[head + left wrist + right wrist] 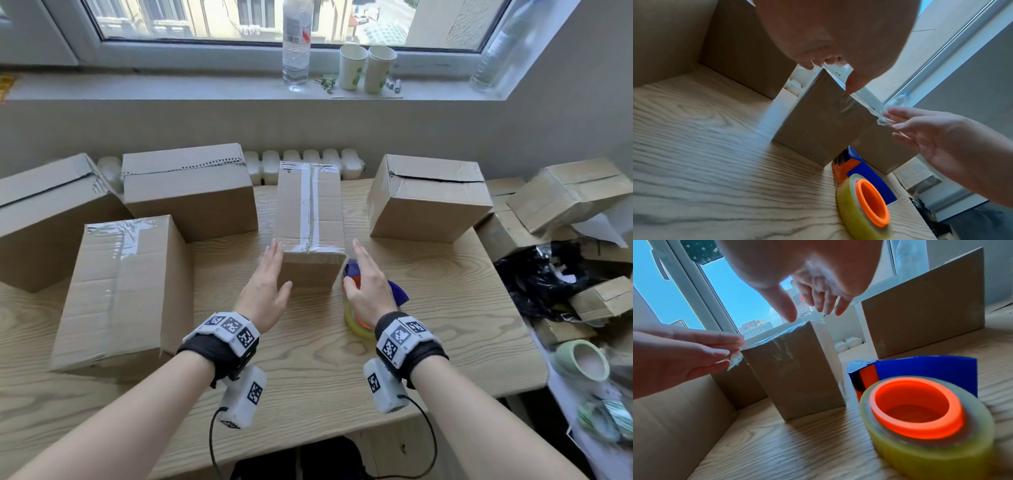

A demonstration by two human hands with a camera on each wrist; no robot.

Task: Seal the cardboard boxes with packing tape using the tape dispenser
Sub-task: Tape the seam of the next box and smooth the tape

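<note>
On desk (308, 377), taped box (310, 222) btwn L hand (270, 291) & R hand (368, 287).

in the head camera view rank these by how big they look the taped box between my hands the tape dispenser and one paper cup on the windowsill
1. The taped box between the left hand and right hand looks largest.
2. Tape dispenser, partly hidden under the right hand, and paper cup: too close to rank; the cup is farther away.

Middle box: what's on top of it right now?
A clear tape strip runs along the top seam of the middle box and over its near edge. The seam beneath is covered; the box's contents are hidden.
</note>
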